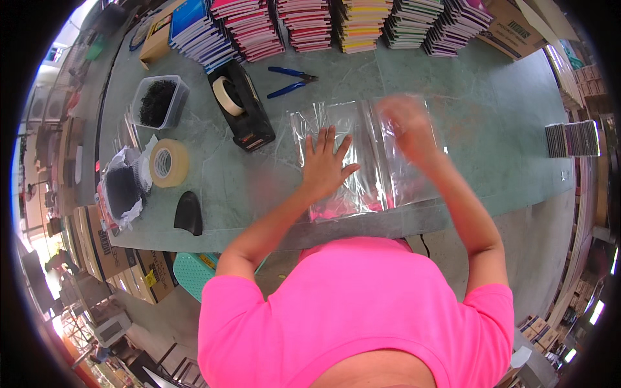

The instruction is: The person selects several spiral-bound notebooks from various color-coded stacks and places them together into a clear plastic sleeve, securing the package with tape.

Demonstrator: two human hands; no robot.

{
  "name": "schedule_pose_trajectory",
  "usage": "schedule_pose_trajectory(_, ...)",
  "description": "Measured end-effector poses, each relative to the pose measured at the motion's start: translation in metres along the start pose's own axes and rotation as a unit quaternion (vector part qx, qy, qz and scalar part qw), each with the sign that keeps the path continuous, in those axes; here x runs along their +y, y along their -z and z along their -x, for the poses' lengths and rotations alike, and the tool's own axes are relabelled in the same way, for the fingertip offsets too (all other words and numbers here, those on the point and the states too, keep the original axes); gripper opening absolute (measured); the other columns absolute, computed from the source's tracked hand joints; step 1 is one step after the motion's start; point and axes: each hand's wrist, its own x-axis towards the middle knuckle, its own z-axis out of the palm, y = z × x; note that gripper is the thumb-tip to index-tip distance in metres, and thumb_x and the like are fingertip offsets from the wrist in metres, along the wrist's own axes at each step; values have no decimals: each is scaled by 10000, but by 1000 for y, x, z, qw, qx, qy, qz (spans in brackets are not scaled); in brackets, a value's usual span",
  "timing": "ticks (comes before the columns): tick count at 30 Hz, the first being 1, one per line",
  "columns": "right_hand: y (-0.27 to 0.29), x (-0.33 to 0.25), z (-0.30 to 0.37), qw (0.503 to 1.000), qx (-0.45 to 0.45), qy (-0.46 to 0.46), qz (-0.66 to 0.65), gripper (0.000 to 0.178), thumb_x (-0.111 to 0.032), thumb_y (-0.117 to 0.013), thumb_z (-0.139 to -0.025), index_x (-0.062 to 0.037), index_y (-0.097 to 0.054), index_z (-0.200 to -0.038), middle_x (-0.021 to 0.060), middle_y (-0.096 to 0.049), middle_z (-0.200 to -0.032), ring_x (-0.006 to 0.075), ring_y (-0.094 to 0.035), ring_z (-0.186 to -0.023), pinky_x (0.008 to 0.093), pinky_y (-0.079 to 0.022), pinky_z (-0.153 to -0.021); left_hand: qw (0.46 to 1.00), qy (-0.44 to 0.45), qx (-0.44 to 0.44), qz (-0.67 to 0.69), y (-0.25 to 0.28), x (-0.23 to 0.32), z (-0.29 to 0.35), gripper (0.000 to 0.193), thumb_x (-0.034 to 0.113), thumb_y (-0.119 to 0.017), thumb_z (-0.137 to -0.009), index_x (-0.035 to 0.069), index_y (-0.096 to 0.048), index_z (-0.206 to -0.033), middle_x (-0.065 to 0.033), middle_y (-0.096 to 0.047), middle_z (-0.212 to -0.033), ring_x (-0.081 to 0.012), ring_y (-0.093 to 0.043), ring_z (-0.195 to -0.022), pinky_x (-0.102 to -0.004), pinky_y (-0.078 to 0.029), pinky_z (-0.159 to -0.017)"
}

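A clear plastic sheet or bag point(362, 161), shiny and creased, lies flat near the front edge of the table. My left hand point(325, 167) rests on its left part with the fingers spread and the palm down. Over the sheet's upper right part is my right hand point(409, 129), smeared by motion, so its fingers and anything in them cannot be made out. Up and left of the sheet stand a black tape dispenser point(252, 129) with a roll in it and blue-handled cutting pliers point(291, 84).
Stacks of booklets point(307, 26) line the far edge, beside a cardboard box point(514, 29). At the left are a plastic tub point(160, 102) of small black pieces, a tape roll point(169, 163) and a black curved piece point(188, 213). More booklets point(572, 139) stand at the right edge.
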Motion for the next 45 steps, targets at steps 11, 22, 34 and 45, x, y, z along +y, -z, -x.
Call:
schedule_pose_trajectory(11, -73, -33, 38, 976, -210, -57, -18, 654, -497, -614, -769, -228, -415, -1330, 180, -263, -1424, 448, -215, -1314, 629, -242, -1002, 970, 197, 68, -126, 23, -135, -103, 205, 122, -570, -802, 13, -601, -974, -154, -594, -910, -348, -554, -874, -408, -448, -791)
schedule_pose_trajectory(22, -59, -32, 8, 960, -267, -75, -46, 673, -339, -745, -678, -180, -468, -1270, 158, -304, -1405, 430, -246, -1312, 592, -264, -1019, 982, 124, 124, 65, 27, -40, -23, 249, 150, -642, -777, -4, -611, -970, -178, -592, -931, -366, -551, -882, -420, -441, -790)
schedule_pose_trajectory(34, 174, -196, -81, 488, 200, -76, -846, 127, -121, -629, -844, -245, -603, -847, 40, -468, -742, 141, -394, -474, 201, -274, -381, 917, 79, 314, -231, 208, -238, -150, 450, 371, -663, -763, 38, -613, -1061, -132, -608, -1075, -310, -548, -1008, -391, -421, -864)
schedule_pose_trajectory(45, 126, -176, -105, 551, 111, 229, -794, 147, -174, -638, -818, -211, -573, -945, 36, -512, -825, 167, -515, -629, 300, -397, -614, 950, 78, 274, -126, 228, -250, -138, 313, 302, -564, -857, 90, -639, -1073, -131, -641, -1033, -292, -570, -1006, -370, -457, -830)
